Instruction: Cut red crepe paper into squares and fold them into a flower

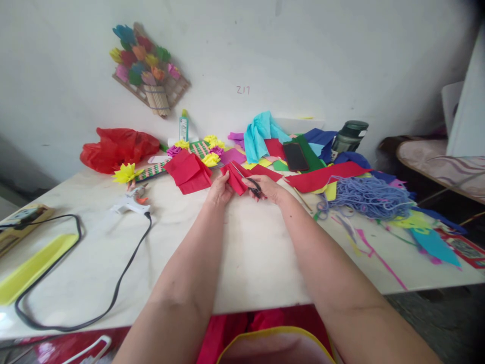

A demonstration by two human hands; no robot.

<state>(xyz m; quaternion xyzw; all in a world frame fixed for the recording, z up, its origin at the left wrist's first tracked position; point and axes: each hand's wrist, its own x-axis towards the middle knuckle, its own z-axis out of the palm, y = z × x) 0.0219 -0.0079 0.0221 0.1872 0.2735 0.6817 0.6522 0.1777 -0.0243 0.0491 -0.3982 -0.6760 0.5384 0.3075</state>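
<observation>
My left hand pinches a piece of red crepe paper by its left edge, above the middle of the table. In my right hand is a pair of scissors with black handles, fingers wrapped round the grips. The blades point up and left and lie across the red piece. Left of my hands rests a stack of red paper squares. A long red paper strip stretches to the right.
A white glue gun with a black cord lies at the left. Blue yarn is heaped at the right, near a phone and a dark bottle. Paper flowers and a red plastic bag stand at the back left.
</observation>
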